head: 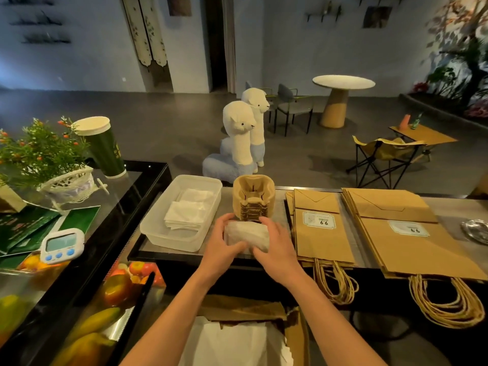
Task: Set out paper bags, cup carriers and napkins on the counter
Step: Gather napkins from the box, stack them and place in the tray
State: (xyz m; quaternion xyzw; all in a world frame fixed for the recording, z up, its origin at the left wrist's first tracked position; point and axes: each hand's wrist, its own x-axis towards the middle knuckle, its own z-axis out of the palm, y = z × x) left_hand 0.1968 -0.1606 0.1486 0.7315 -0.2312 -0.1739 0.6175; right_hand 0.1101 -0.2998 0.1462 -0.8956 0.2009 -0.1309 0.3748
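Note:
Both my hands hold a white bundle of napkins (248, 235) just above the counter's front edge. My left hand (223, 243) grips its left side and my right hand (276, 247) grips its right side. Right behind the bundle stands a stack of brown cup carriers (253, 198). A clear plastic tub (158, 228) to the left holds two piles of white napkins (188, 211). Two stacks of brown paper bags (319, 233) (412, 233) lie flat to the right, their rope handles hanging over the edge.
A digital timer (62, 244), green leaflets, a potted plant (39, 151) and a green cup (103, 146) sit on the black glass case at left, fruit below. An open cardboard box (245, 331) stands under my arms. A metal dish (476, 229) lies far right.

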